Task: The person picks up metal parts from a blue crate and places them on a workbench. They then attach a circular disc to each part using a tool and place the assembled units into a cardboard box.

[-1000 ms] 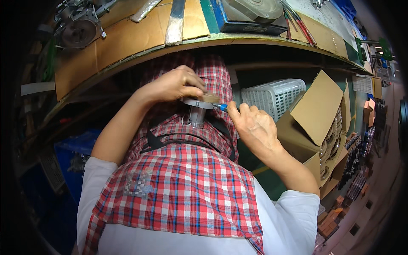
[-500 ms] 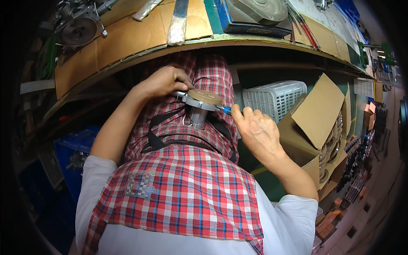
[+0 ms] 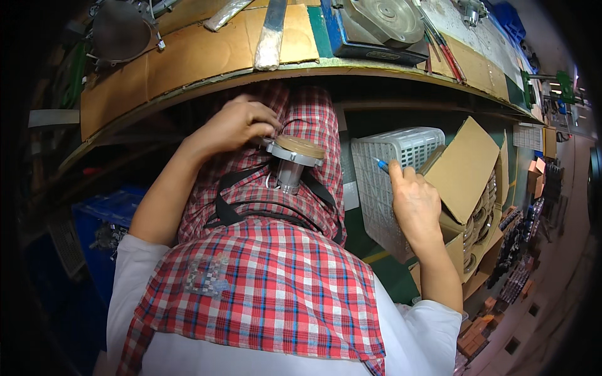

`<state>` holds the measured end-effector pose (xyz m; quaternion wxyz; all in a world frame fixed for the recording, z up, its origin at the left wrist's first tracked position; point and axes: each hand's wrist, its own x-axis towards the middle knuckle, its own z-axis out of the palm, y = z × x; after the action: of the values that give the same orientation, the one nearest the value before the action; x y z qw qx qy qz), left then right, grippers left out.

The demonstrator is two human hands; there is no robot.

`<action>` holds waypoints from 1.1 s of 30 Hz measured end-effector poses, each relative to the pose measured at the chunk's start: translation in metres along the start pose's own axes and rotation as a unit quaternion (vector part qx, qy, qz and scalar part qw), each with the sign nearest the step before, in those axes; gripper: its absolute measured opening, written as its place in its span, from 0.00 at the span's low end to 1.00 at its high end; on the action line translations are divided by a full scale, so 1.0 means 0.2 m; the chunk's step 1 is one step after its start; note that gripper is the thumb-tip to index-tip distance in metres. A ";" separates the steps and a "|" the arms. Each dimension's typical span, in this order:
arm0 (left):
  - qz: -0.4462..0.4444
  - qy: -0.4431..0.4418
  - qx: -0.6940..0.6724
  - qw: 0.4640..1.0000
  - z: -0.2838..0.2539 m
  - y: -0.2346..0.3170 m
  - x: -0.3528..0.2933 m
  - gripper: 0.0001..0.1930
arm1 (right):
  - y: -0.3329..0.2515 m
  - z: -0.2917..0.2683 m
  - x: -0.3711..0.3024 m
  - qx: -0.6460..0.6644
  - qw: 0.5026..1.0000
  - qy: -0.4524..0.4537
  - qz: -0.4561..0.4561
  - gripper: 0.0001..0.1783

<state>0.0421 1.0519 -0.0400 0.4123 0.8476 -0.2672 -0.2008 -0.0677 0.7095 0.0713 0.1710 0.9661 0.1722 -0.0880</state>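
Between my thighs, on the red plaid apron, stands a motor-like part with a grey cylinder, a pale metal ring and a round tan disc on top. A white wire shows at its lower left. My left hand is beside the disc's far left rim, its fingers curled in and slightly blurred; what they pinch, if anything, is hidden. My right hand is lifted away to the right, over the white basket. It is closed round a slim blue-handled tool, whose tip points far left; its exact kind is unclear.
A white plastic basket stands at my right, beside an open cardboard box holding round metal parts. The workbench edge runs across ahead, bearing a blue fixture, red-handled tools and a flat metal strip. Blue crates stand at left.
My right hand has moved right with the blue-handled tool, away from the part's rim. My left hand has shifted slightly off the disc. The part has barely moved.
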 end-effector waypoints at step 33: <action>-0.478 0.672 0.123 0.552 -1.14 -0.83 -2.10 0.15 | -0.49 0.11 0.37 0.514 0.841 0.170 0.011 0.23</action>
<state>-0.1084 1.5326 0.0079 0.2067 0.7811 0.5103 0.2946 -0.0384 0.8107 0.0038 -0.3806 0.9171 0.1183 0.0033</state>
